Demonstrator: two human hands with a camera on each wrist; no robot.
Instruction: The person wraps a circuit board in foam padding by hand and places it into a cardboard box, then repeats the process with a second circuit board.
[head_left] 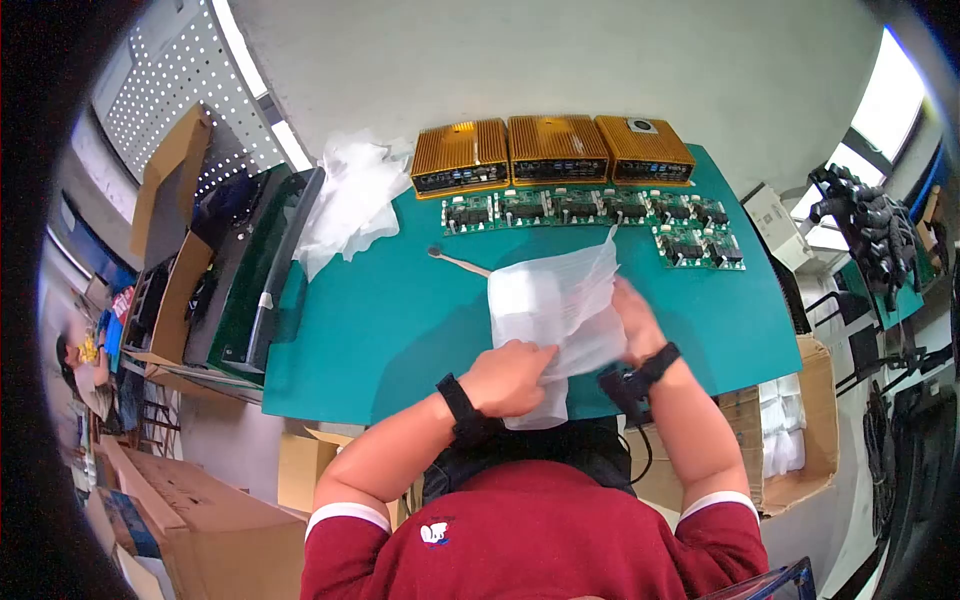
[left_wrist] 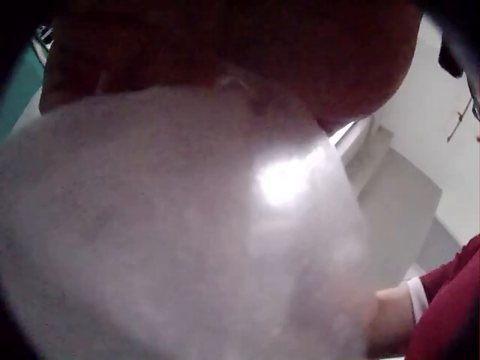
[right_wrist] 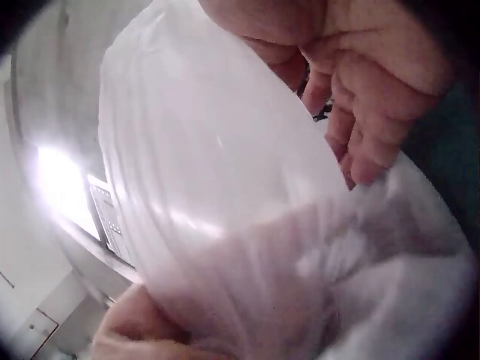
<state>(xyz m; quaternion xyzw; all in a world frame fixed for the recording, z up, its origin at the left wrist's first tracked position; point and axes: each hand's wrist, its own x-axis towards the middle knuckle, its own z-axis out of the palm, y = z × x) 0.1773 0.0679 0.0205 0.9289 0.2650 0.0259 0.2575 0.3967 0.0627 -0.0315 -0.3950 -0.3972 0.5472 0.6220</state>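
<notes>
Over the front part of the table, a thin white translucent packing bag is held between both hands. My left hand grips its lower left side, the index finger lying across the front of the bag. At the right edge, my right hand holds the bag with bent fingers, slightly blurred in the head view. The right wrist view shows those fingers at the bag's edge, with part of the left hand at lower left. In the left wrist view the bag's sheet covers most of the picture. Just behind the bag lies a small brush, its handle end hidden.
Several green circuit boards line the back of the green table, before three gold finned boxes. White bags are heaped at back left, beside a dark case. Cardboard cartons stand on the floor either side.
</notes>
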